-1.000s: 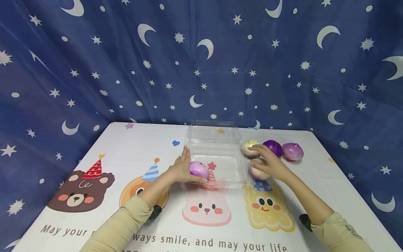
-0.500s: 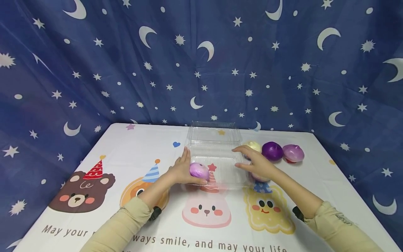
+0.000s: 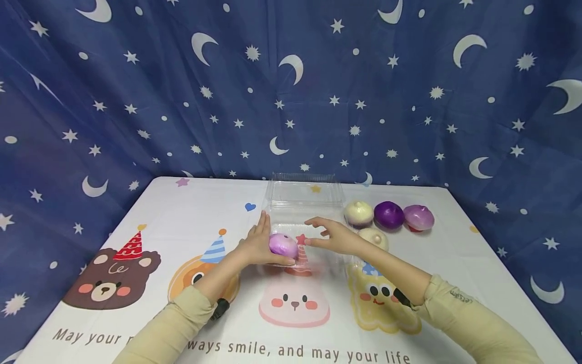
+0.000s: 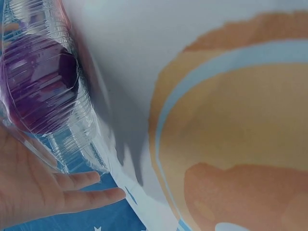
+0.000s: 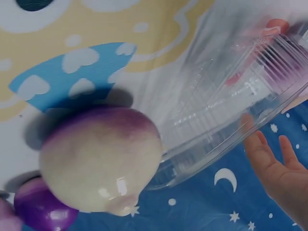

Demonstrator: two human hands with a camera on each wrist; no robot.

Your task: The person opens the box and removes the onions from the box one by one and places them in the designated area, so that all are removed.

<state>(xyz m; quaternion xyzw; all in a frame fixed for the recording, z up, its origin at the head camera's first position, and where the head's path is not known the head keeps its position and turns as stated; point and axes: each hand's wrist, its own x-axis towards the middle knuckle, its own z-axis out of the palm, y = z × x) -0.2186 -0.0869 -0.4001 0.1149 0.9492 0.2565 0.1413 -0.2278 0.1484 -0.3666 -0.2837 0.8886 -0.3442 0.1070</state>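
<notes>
A clear plastic clamshell box (image 3: 318,222) lies unfolded on the table, its lid (image 3: 304,192) at the back. In its left part sits a light purple toy onion (image 3: 284,245), seen through the ribbed wall in the left wrist view. My left hand (image 3: 256,247) rests against the box's left side, fingers straight, thumb along the front edge by the onion. My right hand (image 3: 336,237) reaches over the box with spread fingers and holds nothing; its fingertips are just right of the onion. Behind my right wrist, a cream and purple onion (image 5: 103,159) stands beside the box.
Right of the box, a cream onion (image 3: 358,213), a dark purple onion (image 3: 389,215) and a pinkish purple onion (image 3: 419,217) form a row. The white tablecloth (image 3: 218,202) has cartoon prints. A blue curtain (image 3: 291,91) hangs behind the table.
My right hand has moved left, away from the cream onions and over the box, leaving those onions where they were. My left hand stays at the box's left side.
</notes>
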